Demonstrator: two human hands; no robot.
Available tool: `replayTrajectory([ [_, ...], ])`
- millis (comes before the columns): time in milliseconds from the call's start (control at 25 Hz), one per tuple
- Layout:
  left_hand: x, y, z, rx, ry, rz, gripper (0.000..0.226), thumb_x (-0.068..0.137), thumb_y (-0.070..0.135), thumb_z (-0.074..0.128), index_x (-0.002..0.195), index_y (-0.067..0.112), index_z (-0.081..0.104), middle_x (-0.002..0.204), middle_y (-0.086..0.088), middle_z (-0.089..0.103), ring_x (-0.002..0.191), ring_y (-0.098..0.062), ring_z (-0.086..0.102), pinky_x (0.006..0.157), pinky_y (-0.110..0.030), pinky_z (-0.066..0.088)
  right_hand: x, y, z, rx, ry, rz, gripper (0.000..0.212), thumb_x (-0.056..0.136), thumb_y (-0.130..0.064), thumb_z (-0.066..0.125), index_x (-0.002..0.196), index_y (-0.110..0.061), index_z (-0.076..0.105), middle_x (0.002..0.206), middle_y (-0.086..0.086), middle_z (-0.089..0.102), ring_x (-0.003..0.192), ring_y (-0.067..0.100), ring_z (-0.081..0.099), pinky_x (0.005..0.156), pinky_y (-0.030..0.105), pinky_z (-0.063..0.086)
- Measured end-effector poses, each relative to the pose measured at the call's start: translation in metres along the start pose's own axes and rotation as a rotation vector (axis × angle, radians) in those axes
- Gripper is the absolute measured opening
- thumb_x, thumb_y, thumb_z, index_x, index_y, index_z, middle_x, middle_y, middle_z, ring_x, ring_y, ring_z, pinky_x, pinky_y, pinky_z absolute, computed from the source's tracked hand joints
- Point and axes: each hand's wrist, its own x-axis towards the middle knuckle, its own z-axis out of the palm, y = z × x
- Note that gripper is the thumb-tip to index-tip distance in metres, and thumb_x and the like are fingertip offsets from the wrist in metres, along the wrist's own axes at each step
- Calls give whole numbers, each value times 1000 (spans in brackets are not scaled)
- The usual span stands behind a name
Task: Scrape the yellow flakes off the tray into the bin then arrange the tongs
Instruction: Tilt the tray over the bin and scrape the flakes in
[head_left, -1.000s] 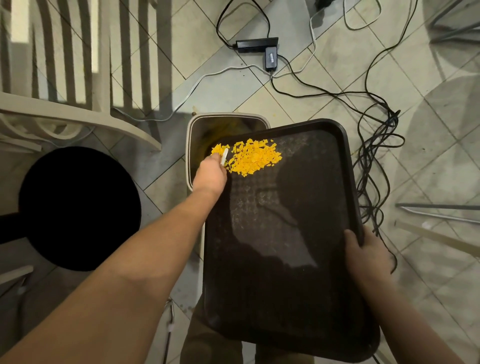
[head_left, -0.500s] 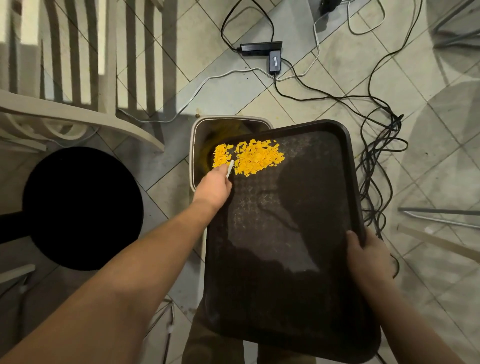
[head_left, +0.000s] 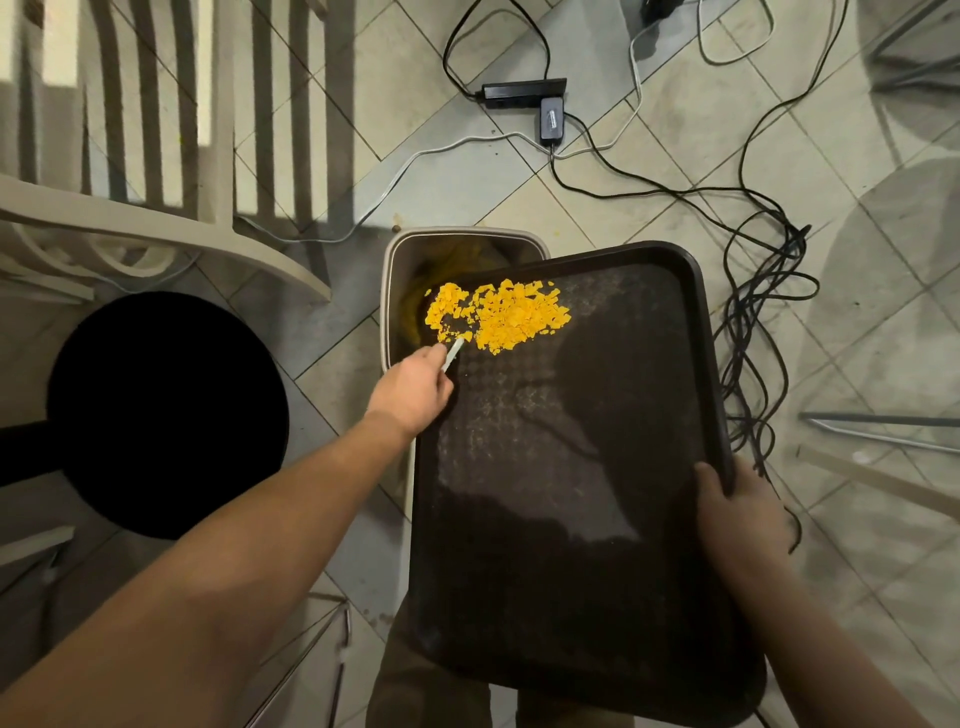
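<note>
While the right hand (head_left: 740, 506) grips the dark rectangular plastic tray (head_left: 571, 493) by its edge, the left hand (head_left: 413, 387) pinches a small pale scraper (head_left: 453, 353). Scraper tip touches the yellow flakes (head_left: 498, 314) above the beige bin (head_left: 395, 270).

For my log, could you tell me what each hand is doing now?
Left hand: grips a pale scraper.
Right hand: grips the tray edge.

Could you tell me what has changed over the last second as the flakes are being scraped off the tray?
The left hand, gripping the white scraper, drew back from the yellow flakes toward the person, and the pile's left end spread. The right hand still holds the tray over the bin.
</note>
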Motion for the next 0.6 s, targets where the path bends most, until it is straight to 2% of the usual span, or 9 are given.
replayTrajectory([
  [120,18,-3,-4,-38,41,-129,5,91,10,43,91,7,47,98,-18,56,89,-38,57,68,-38,42,1,0,0,-9,-4,-7,29,94,-22,48,119,-9,56,97,13,62,90,27,54,72,29,33],
  [240,33,2,-10,-16,86,-202,17,91,8,43,104,2,50,107,-20,58,95,-40,57,73,-39,45,3,-1,2,-5,2,0,30,94,-22,47,120,-10,56,85,2,54,80,17,46,70,28,33],
  [480,35,34,-4,-173,130,-93,13,90,15,48,96,4,51,94,-18,61,81,-36,59,64,-35,42,6,0,5,0,24,0,29,94,-22,48,119,-12,57,73,-9,45,66,6,40,66,28,34],
  [600,45,43,-5,-217,105,-123,14,90,12,47,98,2,52,95,-22,61,85,-38,59,69,-36,44,6,2,7,2,22,-3,27,94,-22,48,117,-12,58,77,-5,53,69,9,43,69,30,35],
])
